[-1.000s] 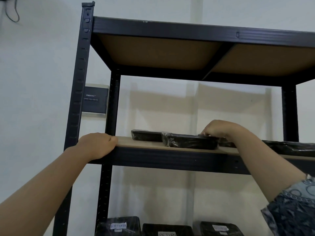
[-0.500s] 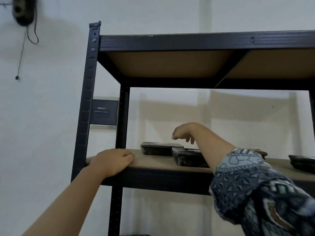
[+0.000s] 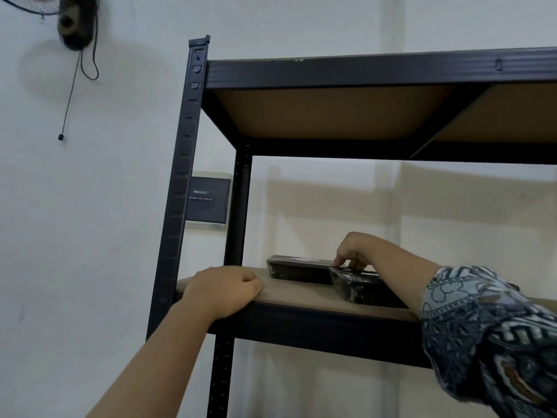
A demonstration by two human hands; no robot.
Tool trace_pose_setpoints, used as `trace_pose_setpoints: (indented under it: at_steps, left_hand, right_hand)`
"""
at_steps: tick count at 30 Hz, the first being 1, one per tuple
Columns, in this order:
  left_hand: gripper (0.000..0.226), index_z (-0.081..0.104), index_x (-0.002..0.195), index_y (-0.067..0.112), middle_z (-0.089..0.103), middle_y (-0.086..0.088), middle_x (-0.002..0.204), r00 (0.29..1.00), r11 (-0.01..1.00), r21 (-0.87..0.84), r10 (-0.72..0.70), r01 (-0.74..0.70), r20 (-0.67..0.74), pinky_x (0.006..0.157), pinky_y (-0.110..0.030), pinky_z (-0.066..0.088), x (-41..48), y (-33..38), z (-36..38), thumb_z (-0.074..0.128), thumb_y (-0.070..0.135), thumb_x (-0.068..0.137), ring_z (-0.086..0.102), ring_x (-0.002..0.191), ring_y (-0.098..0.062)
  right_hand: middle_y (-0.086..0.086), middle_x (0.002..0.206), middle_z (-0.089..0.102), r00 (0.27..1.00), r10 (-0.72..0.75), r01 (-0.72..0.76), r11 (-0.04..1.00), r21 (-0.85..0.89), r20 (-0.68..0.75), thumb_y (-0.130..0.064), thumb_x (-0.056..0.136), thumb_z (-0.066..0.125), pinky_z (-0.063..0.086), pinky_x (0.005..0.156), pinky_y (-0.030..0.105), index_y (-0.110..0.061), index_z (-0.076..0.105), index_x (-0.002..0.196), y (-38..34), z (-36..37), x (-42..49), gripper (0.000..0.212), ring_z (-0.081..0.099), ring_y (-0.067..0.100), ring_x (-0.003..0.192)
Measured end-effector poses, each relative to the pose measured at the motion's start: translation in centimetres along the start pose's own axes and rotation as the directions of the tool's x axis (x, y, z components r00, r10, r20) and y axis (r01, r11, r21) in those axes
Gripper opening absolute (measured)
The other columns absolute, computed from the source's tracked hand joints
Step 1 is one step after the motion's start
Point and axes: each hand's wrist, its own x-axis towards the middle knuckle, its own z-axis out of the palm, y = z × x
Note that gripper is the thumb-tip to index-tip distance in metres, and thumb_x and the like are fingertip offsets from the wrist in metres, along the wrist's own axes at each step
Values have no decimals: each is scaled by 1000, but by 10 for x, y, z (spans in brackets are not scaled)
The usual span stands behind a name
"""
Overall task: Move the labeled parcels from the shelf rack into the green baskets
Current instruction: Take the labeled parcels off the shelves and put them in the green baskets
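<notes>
Head view, shelf rack, one moment.

1. Right hand [image 3: 351,250]: reaching in from 4 o'clock, knuckles up, fingers curled downward. The fingertips [image 3: 339,263] touch the spot where the two parcels meet. Whether they pinch the wrap or only rest on it cannot be told from this low angle.
2. Patterned sleeve [image 3: 488,333]: blue-grey print, covers the right upper arm at 4 o'clock in the frame.
3. Front parcel [image 3: 358,286]: black, wrapped in shiny film, lying flat on the shelf board [image 3: 301,294] just under the right hand. Its right part is hidden by the forearm.
4. Rear parcel [image 3: 297,268]: black, flat, lying at 9 o'clock of the front parcel and touching it, nearer the wall.
5. Left hand [image 3: 224,289]: at 8 o'clock of the right hand, fingers curled over the front edge of the shelf board, gripping it near the rack's left end.
6. Rack upright [image 3: 180,182]: black slotted post, at 11 o'clock of the left hand.
7. Upper shelf [image 3: 331,113]: brown underside, at 12 o'clock above both parcels.
8. Wall plaque [image 3: 208,199]: dark, small print, behind the upright.
9. Wall fan [image 3: 73,22]: at 10 o'clock in the frame, blurred, with a cord hanging below it.
</notes>
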Motion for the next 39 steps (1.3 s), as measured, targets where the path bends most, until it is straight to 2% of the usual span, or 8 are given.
trace_pose_setpoints:
  at_steps: [4,10,13,18,26,28,31,39]
  left_hand:
    - [34,61,111,38,61,9,119,1000,1000,5,17,-17,-2,89,-33,40,1,0,2,33,41,93,52,106,-15]
    - [34,60,112,39,62,8,118,1000,1000,14,15,-15,12,86,-33,39,2,-1,4,31,43,94,53,104,-15]
    - [34,58,114,44,61,10,119,1000,1000,13,7,-7,14,89,-33,40,2,-1,3,30,44,94,52,106,-15]
    - [34,60,112,43,62,10,117,1000,1000,7,0,0,12,88,-33,40,2,-2,2,32,44,93,53,105,-14]
    - [34,59,114,43,60,9,119,1000,1000,24,-3,3,16,83,-31,36,1,0,1,31,44,94,51,107,-14]
    - [34,59,114,43,60,9,121,1000,1000,17,-5,5,13,85,-32,36,1,1,1,31,44,94,51,109,-15]
    - [33,59,113,45,58,10,125,1000,1000,3,-14,14,1,90,-33,35,1,0,1,33,43,94,50,112,-15]
    - [34,60,113,42,59,10,123,1000,1000,16,-18,18,-2,86,-33,36,2,-1,3,32,45,94,51,109,-15]
  right_hand:
    - [11,124,49,998,28,-29,999,26,59,-19,95,56,33,93,34,-3,42,136,-1,-1,1,46,46,25,120]
    - [11,97,57,997,-2,-12,983,185,77,-7,86,62,39,78,37,-7,56,92,4,3,12,8,51,26,86]
    - [8,80,55,997,-19,1,976,216,79,-5,86,61,37,61,31,-7,55,77,5,3,15,12,46,20,65]
    - [5,76,56,993,-80,55,965,256,89,-2,86,60,38,69,30,-9,56,74,5,3,14,15,49,18,68]
    - [8,96,67,962,-271,246,913,325,32,0,86,62,34,104,41,-10,62,90,2,-1,9,11,64,27,92]
    - [10,89,64,942,-334,309,870,385,0,8,86,58,51,93,41,-5,61,85,3,-4,7,14,63,26,85]
    - [10,87,62,924,-381,362,829,426,-43,11,87,56,57,75,31,0,61,90,2,-10,-4,13,60,25,85]
    - [14,104,61,904,-405,415,749,516,-140,2,89,58,54,88,37,4,61,103,7,-28,-39,14,58,26,97]
